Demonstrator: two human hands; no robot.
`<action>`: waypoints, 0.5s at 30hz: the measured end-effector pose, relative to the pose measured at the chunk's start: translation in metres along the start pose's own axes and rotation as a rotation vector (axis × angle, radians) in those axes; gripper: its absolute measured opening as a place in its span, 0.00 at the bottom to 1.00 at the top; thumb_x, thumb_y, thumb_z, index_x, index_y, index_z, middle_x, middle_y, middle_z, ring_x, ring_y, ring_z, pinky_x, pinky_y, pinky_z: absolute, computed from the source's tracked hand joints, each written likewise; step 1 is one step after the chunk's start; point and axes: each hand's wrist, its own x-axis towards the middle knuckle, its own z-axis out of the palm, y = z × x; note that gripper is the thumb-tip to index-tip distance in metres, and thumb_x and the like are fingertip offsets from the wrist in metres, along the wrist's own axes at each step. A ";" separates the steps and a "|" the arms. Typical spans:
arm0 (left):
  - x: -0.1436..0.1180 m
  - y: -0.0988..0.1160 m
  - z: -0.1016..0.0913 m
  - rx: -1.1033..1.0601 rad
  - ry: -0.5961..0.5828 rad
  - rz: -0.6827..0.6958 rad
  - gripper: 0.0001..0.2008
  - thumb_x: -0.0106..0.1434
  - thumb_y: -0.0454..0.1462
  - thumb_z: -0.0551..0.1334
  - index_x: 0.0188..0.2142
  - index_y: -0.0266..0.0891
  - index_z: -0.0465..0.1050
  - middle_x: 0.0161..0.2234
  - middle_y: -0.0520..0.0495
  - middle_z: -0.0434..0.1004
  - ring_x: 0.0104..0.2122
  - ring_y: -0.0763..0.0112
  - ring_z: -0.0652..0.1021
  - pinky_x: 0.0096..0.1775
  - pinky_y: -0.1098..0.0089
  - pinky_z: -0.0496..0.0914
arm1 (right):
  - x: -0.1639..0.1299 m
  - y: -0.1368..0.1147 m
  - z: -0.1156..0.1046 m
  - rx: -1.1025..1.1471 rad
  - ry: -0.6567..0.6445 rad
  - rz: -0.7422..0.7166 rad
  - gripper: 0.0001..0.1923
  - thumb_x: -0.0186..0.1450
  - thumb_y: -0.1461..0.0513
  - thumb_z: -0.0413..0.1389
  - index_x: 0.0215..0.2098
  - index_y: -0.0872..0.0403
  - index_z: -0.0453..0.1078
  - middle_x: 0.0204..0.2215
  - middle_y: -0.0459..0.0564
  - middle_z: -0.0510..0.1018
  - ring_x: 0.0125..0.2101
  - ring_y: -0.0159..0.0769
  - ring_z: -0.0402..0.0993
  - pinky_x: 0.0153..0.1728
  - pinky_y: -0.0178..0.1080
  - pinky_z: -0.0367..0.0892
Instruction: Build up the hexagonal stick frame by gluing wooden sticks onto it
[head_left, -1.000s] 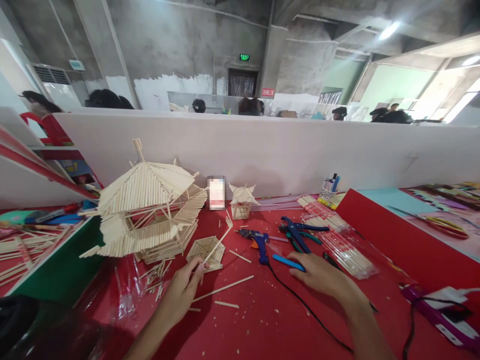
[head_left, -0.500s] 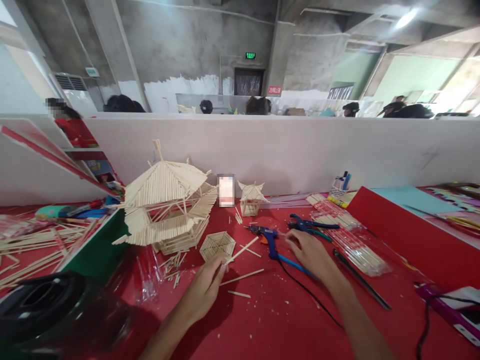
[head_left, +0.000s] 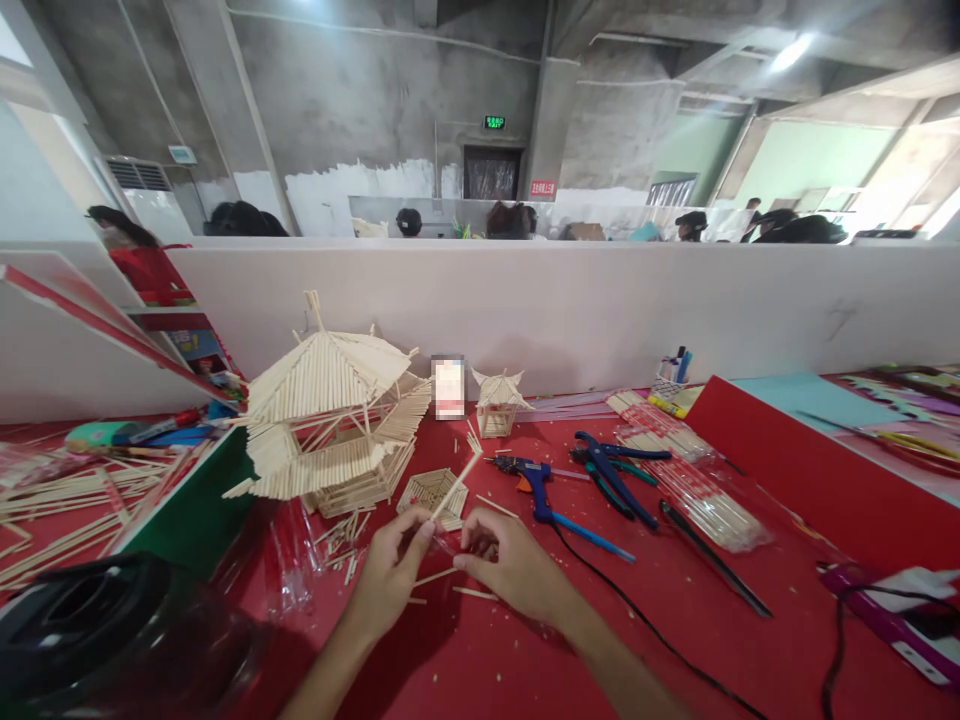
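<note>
I have my left hand [head_left: 390, 580] pinching a thin wooden stick [head_left: 455, 486] angled up over the red surface [head_left: 525, 660], my right hand [head_left: 510, 565] closed beside its lower end as if steadying it, near the glue gun [head_left: 534, 478].

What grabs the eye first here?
The large stick-built pavilion model at left-centre of the red table, with a small one against the white partition behind. In the foreground the left hand pinches a thin wooden stick that slants up over a flat hexagonal stick piece, the right hand close beside it. A blue glue gun and blue pliers lie to the right.
</note>
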 end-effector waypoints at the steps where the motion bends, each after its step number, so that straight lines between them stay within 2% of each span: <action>1: 0.000 -0.002 -0.004 0.022 0.034 -0.016 0.17 0.67 0.48 0.56 0.32 0.39 0.72 0.27 0.50 0.73 0.30 0.66 0.73 0.35 0.70 0.68 | -0.003 0.001 -0.001 0.011 -0.028 -0.006 0.02 0.58 0.67 0.59 0.29 0.54 0.70 0.24 0.41 0.72 0.25 0.29 0.67 0.28 0.31 0.62; 5: -0.005 -0.004 -0.025 0.172 0.093 -0.057 0.17 0.68 0.49 0.54 0.33 0.40 0.71 0.27 0.50 0.73 0.29 0.66 0.74 0.33 0.70 0.69 | -0.012 0.007 0.000 0.087 -0.123 0.061 0.08 0.61 0.65 0.56 0.36 0.55 0.78 0.24 0.44 0.74 0.23 0.29 0.68 0.26 0.31 0.62; 7: -0.010 0.000 -0.033 0.319 0.131 -0.035 0.16 0.68 0.48 0.52 0.37 0.41 0.72 0.33 0.48 0.74 0.33 0.64 0.76 0.37 0.67 0.71 | -0.011 0.011 0.008 0.126 -0.157 0.099 0.11 0.63 0.63 0.56 0.40 0.54 0.79 0.23 0.44 0.74 0.21 0.28 0.67 0.23 0.31 0.62; 9: -0.017 0.008 -0.038 0.520 0.225 0.045 0.15 0.67 0.47 0.53 0.35 0.42 0.73 0.41 0.45 0.72 0.39 0.61 0.76 0.42 0.64 0.72 | -0.006 0.015 0.020 0.161 -0.197 0.127 0.13 0.64 0.62 0.55 0.44 0.54 0.78 0.23 0.45 0.75 0.19 0.28 0.67 0.21 0.31 0.63; 10: -0.021 0.013 -0.039 0.619 0.271 0.047 0.14 0.67 0.46 0.53 0.35 0.43 0.73 0.44 0.44 0.70 0.38 0.62 0.77 0.40 0.64 0.73 | -0.002 0.016 0.027 0.177 -0.223 0.141 0.15 0.64 0.62 0.54 0.46 0.54 0.77 0.23 0.45 0.75 0.19 0.28 0.67 0.21 0.31 0.64; 12: -0.032 0.023 -0.038 0.792 0.290 0.019 0.13 0.67 0.43 0.53 0.38 0.44 0.74 0.45 0.43 0.66 0.34 0.65 0.77 0.35 0.65 0.74 | 0.006 0.018 0.044 0.176 -0.276 0.143 0.17 0.64 0.65 0.51 0.47 0.56 0.77 0.22 0.44 0.75 0.19 0.29 0.70 0.22 0.31 0.66; 15: -0.052 0.039 -0.030 1.002 0.323 -0.002 0.11 0.66 0.38 0.54 0.40 0.44 0.76 0.55 0.39 0.61 0.37 0.61 0.79 0.32 0.65 0.74 | 0.018 0.019 0.071 0.051 -0.362 0.009 0.22 0.61 0.71 0.47 0.48 0.56 0.75 0.24 0.45 0.77 0.24 0.30 0.75 0.27 0.30 0.68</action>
